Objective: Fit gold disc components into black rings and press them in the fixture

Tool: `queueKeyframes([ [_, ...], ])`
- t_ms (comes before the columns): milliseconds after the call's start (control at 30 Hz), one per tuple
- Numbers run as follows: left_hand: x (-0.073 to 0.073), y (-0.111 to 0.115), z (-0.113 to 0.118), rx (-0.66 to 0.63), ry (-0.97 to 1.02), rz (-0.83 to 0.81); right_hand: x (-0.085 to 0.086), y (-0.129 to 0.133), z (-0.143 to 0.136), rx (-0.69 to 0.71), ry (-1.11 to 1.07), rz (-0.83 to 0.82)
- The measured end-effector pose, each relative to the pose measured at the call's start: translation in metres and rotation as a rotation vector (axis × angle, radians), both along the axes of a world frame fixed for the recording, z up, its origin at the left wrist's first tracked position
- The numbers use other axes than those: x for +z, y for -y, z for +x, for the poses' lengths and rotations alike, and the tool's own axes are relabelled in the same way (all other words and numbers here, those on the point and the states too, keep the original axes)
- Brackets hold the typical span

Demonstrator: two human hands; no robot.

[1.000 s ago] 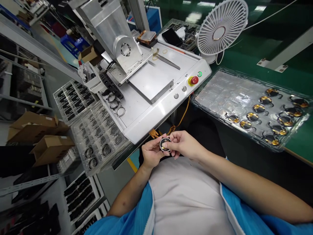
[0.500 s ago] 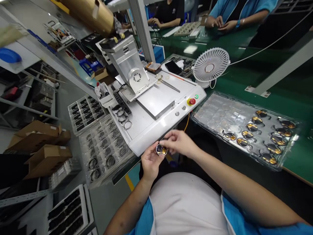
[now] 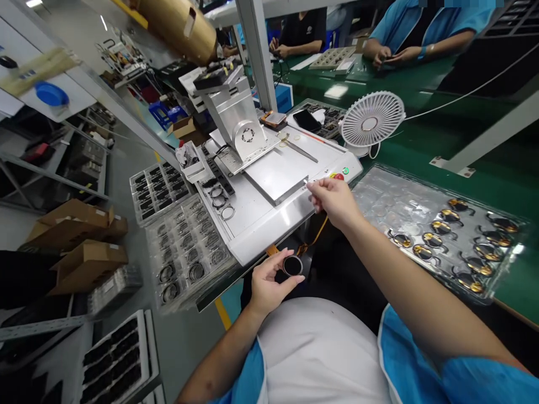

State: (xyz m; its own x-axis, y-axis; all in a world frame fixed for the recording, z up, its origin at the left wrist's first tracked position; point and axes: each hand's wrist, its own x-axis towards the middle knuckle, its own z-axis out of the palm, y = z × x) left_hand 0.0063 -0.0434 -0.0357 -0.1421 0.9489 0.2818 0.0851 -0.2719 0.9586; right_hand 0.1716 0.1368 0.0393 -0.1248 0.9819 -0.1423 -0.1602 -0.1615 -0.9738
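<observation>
My left hand (image 3: 272, 283) is closed on a round watch screen (image 3: 292, 265), thumb and fingers gripping its thin metal rim. The glossy black face points up toward me, over my lap in front of the machine. My right hand (image 3: 330, 201) is above the machine's front edge, near the red button (image 3: 338, 177). Its thumb and index finger are pinched together at a small pale bit, too small to name.
A white bench machine (image 3: 273, 219) bears tweezers (image 3: 301, 150) and several metal rings (image 3: 227, 212). Left lies a clear tray (image 3: 181, 280) of rings; right, another clear tray (image 3: 370, 196) with gold-and-black round parts. A white fan (image 3: 370, 120) stands behind. Co-workers sit across the green table.
My right hand has left the watch screen and moved up and right to the machine's front edge. In my left hand the screen now shows its black face instead of the gold-and-black side.
</observation>
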Motion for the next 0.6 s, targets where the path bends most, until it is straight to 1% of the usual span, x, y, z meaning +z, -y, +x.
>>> queueKeyframes([
  [67, 0.0, 0.002, 0.0, 0.036, -0.027, -0.013, -0.004, 0.036, 0.005, 0.177, 0.003, 0.016],
  [133, 0.001, 0.002, 0.0, 0.057, -0.05, -0.024, -0.009, 0.071, 0.009, 0.341, 0.027, -0.044],
  [167, 0.002, 0.002, 0.001, 0.057, -0.06, -0.023, -0.012, 0.086, 0.01, 0.393, 0.036, -0.092],
  [233, 0.005, 0.001, 0.002, 0.043, -0.076, -0.004, -0.017, 0.106, 0.01, 0.442, 0.032, -0.174],
  [333, 0.01, -0.001, 0.004, 0.039, -0.103, 0.034, -0.022, 0.117, 0.007, 0.433, 0.026, -0.223],
  [433, 0.012, -0.001, 0.005, 0.054, -0.135, 0.042, -0.023, 0.116, 0.006, 0.406, 0.025, -0.219],
  [600, 0.012, 0.002, 0.005, 0.073, -0.168, 0.047, -0.025, 0.115, 0.005, 0.395, 0.024, -0.22],
])
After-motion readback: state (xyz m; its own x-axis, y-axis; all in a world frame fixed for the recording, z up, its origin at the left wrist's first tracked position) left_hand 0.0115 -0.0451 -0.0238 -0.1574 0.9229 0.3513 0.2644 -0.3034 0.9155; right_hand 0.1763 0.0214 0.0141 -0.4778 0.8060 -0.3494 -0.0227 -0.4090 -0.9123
